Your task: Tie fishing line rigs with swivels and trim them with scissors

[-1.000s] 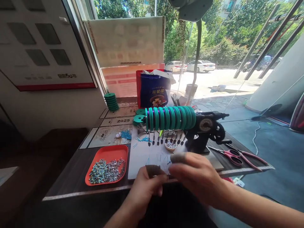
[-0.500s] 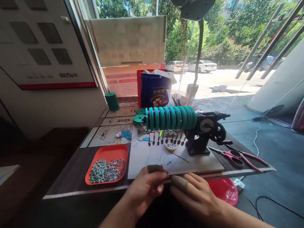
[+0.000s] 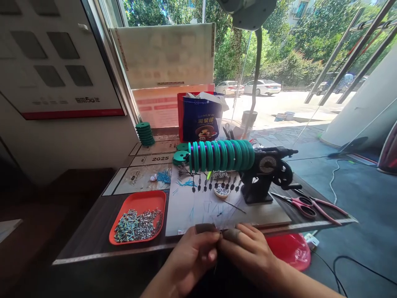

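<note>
My left hand (image 3: 195,250) is closed at the table's front edge, thumb and forefinger pinched together. My right hand (image 3: 249,250) is closed too, its fingertips meeting those of the left. Both wear dark finger covers. Whatever lies between the fingertips is too small to make out. Just beyond them is a white board (image 3: 182,215) with thin blue pieces, a thin metal rod (image 3: 234,206) and a small bowl of beads (image 3: 221,190). Over the board, a black hand-cranked winder (image 3: 259,182) carries a row of green spools (image 3: 221,156), with several small dark pieces hanging below.
An orange tray (image 3: 155,198) of small metal parts and coloured tubes stands at left. Pink-handled scissors (image 3: 305,206) and pink-handled pliers (image 3: 328,210) lie at right. Green spools (image 3: 144,134) are stacked at the back, near a blue bag (image 3: 203,118). A red plastic bag (image 3: 290,250) sits below the table edge.
My right hand has moved slightly left, so the fingertips of both hands now meet. The whole view has shifted a little; the things on the table look unmoved.
</note>
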`<state>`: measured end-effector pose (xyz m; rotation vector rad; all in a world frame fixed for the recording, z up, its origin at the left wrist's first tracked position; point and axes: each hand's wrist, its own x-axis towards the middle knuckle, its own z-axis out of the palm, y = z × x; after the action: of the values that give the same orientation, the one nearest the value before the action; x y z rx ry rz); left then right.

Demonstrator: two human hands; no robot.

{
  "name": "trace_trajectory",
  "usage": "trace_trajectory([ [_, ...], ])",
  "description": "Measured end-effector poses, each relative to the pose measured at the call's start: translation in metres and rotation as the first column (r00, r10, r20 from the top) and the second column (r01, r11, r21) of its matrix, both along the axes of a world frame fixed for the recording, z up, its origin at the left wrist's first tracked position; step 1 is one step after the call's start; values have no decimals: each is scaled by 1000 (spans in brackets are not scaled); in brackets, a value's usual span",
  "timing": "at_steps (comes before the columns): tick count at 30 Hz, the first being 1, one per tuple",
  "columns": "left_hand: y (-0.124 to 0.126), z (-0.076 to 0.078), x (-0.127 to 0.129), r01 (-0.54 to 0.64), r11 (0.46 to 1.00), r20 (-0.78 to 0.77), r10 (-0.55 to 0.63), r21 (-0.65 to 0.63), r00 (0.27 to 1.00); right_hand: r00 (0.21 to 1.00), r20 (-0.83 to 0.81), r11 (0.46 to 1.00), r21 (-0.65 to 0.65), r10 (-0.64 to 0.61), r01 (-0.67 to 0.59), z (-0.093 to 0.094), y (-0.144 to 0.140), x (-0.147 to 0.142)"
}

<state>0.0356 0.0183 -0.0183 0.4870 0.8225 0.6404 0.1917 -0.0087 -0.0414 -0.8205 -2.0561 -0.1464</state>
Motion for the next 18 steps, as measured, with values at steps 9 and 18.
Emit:
trace_trajectory([
  [9,-4,4,4,239,884,-394,-69,402,916,737,-626,195,-780,-255,-594,-16,-14,3],
  [18,-23,-12,5,325,504,-561,437,800,703,962,-223,742,-616,157,-264,27,-24,-3],
])
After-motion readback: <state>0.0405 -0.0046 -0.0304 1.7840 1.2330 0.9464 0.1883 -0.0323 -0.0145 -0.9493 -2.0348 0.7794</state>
